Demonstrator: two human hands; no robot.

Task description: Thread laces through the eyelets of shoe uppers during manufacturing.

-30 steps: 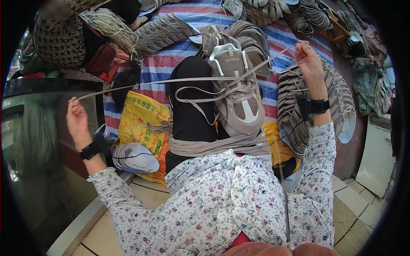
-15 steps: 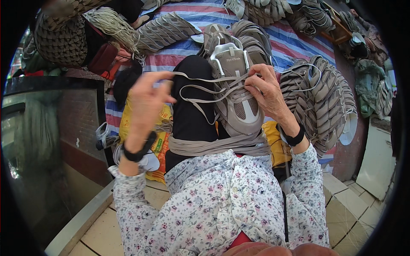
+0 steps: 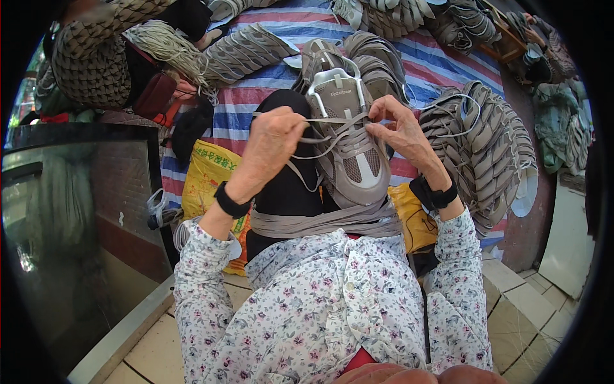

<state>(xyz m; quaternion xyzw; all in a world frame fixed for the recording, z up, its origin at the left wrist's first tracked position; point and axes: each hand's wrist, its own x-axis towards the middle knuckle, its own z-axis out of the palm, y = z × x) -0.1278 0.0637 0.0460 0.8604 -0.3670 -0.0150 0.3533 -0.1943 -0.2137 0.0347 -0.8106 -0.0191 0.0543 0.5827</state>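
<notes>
The shoe upper (image 3: 353,165) lies toe-toward-me on my lap, apparently so its lacing rows face both hands. My left hand (image 3: 272,142) is closed on the lace (image 3: 334,120); my right hand (image 3: 401,133) is narrowed at the eyelet edge, though I cannot tell whether it grips. Compared with half a second ago, the left has moved inward, beside the upper.

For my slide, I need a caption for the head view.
Left hand holds a lace beside a grey shoe upper, right hand at its edge.
</notes>
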